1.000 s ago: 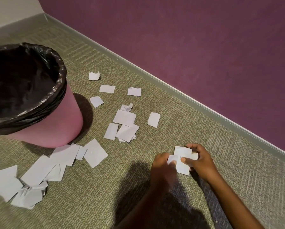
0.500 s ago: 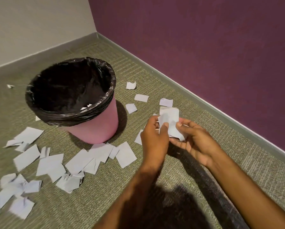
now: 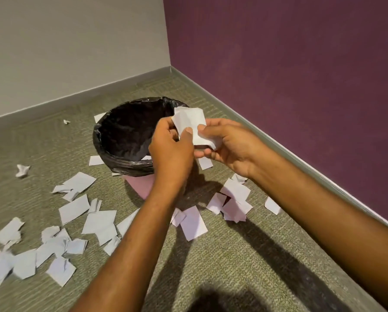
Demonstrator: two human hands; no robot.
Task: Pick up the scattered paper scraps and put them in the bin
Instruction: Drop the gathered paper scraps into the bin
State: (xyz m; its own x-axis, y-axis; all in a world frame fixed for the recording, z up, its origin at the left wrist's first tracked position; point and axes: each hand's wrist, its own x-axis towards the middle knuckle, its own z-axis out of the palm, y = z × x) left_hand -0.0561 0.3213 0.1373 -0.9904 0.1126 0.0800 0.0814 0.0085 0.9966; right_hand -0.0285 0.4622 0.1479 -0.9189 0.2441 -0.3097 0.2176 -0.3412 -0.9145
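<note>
Carpet (image 3: 244,278) in a room corner is carrying the mess. A small bundle of paper scraps (image 3: 189,122) is hanging just over the right rim of the bin (image 3: 132,165). The left hand (image 3: 170,152) and right hand (image 3: 231,147) are both pinching it, fingers (image 3: 203,131) clamped on the paper. Letting go this close to the rim could be sending pieces down outside the bin. Many loose scraps (image 3: 99,224) are lying around the bin's base. Behind the bin, a grey wall (image 3: 64,41) is meeting a purple wall (image 3: 301,75).

You have one bin (image 3: 130,166), a left hand (image 3: 172,152), a right hand (image 3: 231,147), and roughly thirty paper scraps (image 3: 99,224), many overlapping.
</note>
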